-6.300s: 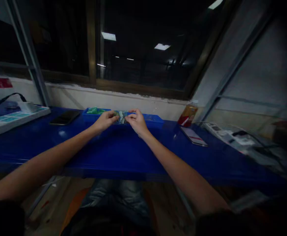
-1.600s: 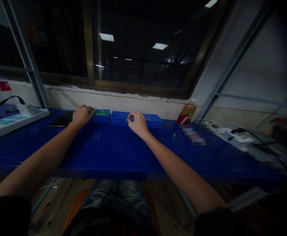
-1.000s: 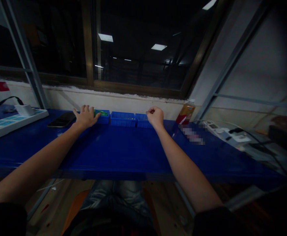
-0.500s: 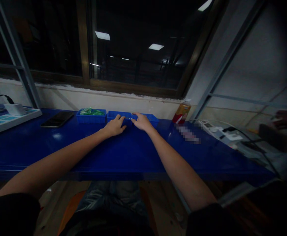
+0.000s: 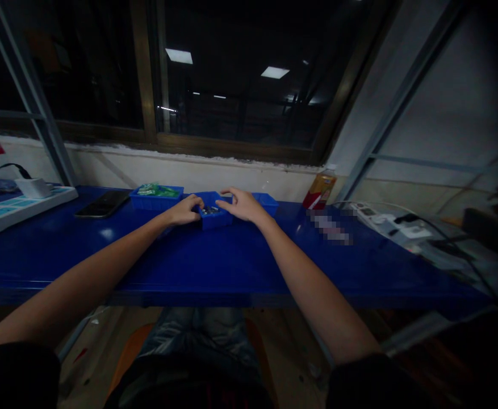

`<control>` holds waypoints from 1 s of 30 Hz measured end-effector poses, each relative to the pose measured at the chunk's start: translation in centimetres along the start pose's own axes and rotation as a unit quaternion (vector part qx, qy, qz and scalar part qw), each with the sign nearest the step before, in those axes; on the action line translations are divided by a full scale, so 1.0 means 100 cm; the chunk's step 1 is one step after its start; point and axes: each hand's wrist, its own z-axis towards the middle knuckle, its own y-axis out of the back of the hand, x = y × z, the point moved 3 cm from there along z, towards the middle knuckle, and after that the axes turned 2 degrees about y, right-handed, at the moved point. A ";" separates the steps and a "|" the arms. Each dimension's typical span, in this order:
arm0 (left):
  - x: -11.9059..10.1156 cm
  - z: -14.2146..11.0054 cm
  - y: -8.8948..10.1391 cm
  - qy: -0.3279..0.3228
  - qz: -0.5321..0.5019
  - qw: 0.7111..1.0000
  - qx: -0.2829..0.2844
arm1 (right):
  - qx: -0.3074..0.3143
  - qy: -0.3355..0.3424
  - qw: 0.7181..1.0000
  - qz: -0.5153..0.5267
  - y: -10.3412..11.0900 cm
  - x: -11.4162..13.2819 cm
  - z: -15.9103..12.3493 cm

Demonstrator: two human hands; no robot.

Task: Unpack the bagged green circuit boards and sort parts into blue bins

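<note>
Between my hands is a small blue plastic bin [image 5: 217,220], pulled forward from the row and turned slightly. Small shiny pieces [image 5: 209,210] lie inside it, too small to name. My left hand [image 5: 184,210] grips the bin's left side, fingers curled over the rim. My right hand [image 5: 242,205] holds its right side, thumb toward the inside. To the left stands another blue bin [image 5: 155,202] with green plastic packets [image 5: 157,190]. A third blue bin [image 5: 270,205] is partly hidden behind my right hand.
On the blue table [image 5: 214,267], a dark phone [image 5: 104,203] and a white power strip [image 5: 27,207] lie at left. A drink bottle [image 5: 319,190], a pixelated object [image 5: 330,228] and a cabled power strip [image 5: 385,224] are at right. The wall and window [image 5: 240,113] rise behind.
Half a second ago my hands were at the middle bin's front; now they hold its sides and it has come nearer. Earlier my left hand was over the packet bin and my right over the right-hand bin.
</note>
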 end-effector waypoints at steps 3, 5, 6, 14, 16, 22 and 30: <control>-0.001 -0.005 0.013 -0.013 -0.047 0.996 0.080 | -0.047 -0.077 0.996 0.001 0.000 -0.010 0.002; -0.006 -0.011 0.021 -0.046 -0.017 0.994 0.095 | 0.016 -0.142 0.989 0.038 -0.009 -0.014 0.002; -0.009 -0.014 0.024 -0.065 0.015 0.994 0.091 | 0.065 -0.171 0.981 0.066 -0.015 -0.015 0.001; -0.032 -0.024 0.025 -0.086 0.082 0.989 0.091 | 0.145 -0.221 0.954 0.143 -0.029 -0.011 -0.004; -0.031 -0.022 0.026 -0.083 0.061 0.992 0.071 | 0.143 -0.214 0.956 0.141 -0.029 -0.011 -0.004; -0.021 -0.011 0.020 -0.032 0.008 0.999 0.019 | 0.141 -0.209 0.958 0.135 -0.030 -0.007 -0.003; -0.018 -0.011 0.018 -0.003 0.030 1.000 0.004 | 0.148 -0.202 0.957 0.148 -0.033 -0.003 -0.003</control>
